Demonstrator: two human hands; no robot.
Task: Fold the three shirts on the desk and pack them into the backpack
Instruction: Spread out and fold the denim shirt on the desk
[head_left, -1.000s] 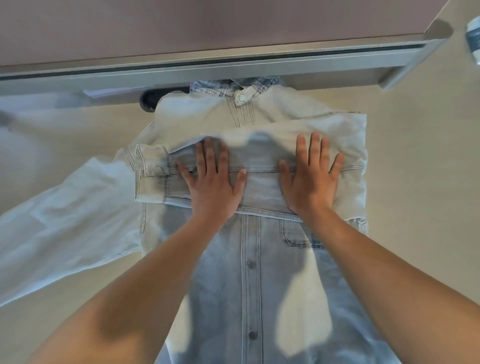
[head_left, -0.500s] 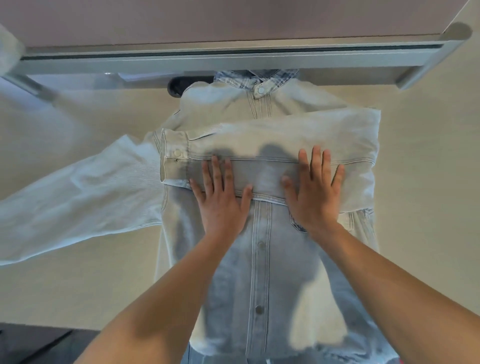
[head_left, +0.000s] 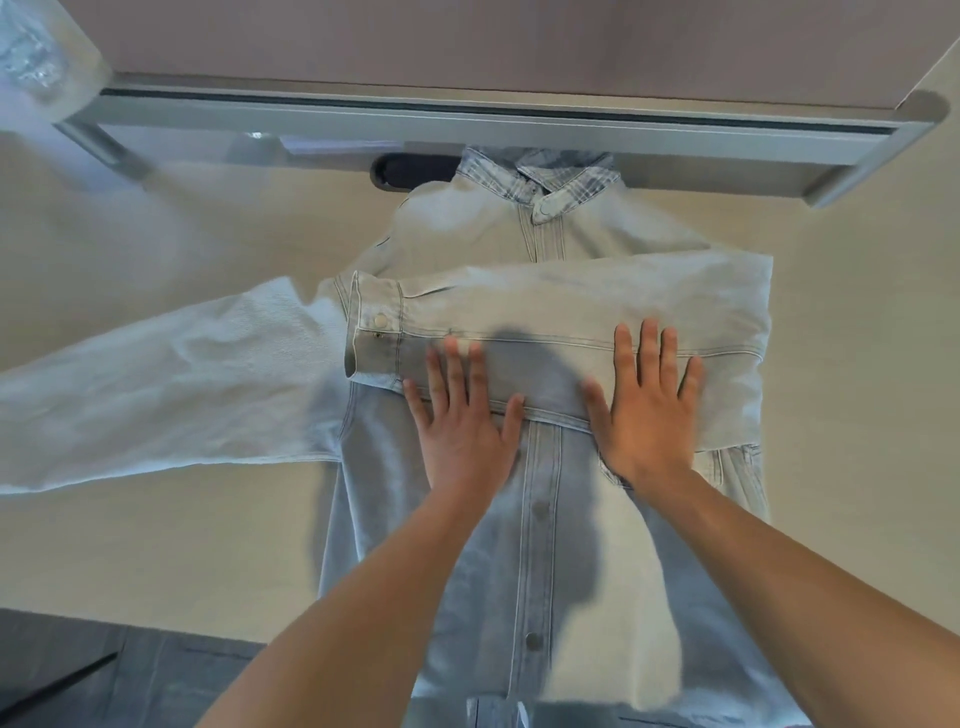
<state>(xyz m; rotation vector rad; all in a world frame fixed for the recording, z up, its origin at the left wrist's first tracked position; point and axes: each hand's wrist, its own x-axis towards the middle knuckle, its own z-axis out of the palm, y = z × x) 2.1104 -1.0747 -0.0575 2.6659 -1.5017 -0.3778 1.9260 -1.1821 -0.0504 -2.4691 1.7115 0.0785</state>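
Note:
A light blue denim shirt (head_left: 540, 561) lies front up on the beige desk (head_left: 156, 545), collar away from me. One sleeve (head_left: 571, 306) is folded across the chest, its cuff at the left. The other sleeve (head_left: 156, 395) stretches out flat to the left. My left hand (head_left: 462, 421) lies flat with spread fingers on the lower edge of the folded sleeve. My right hand (head_left: 644, 410) presses flat beside it, further right. No backpack or other shirts are visible.
A grey metal rail (head_left: 467, 124) runs along the desk's far edge with a partition behind it. A dark oval opening (head_left: 410, 171) sits by the collar. Something pale and blurred (head_left: 31, 57) is at the top left. The desk's near edge shows at bottom left.
Both flat hands have slid toward me down over the folded sleeve to its lower edge. My view has shifted, so the shirt sits further right in the frame.

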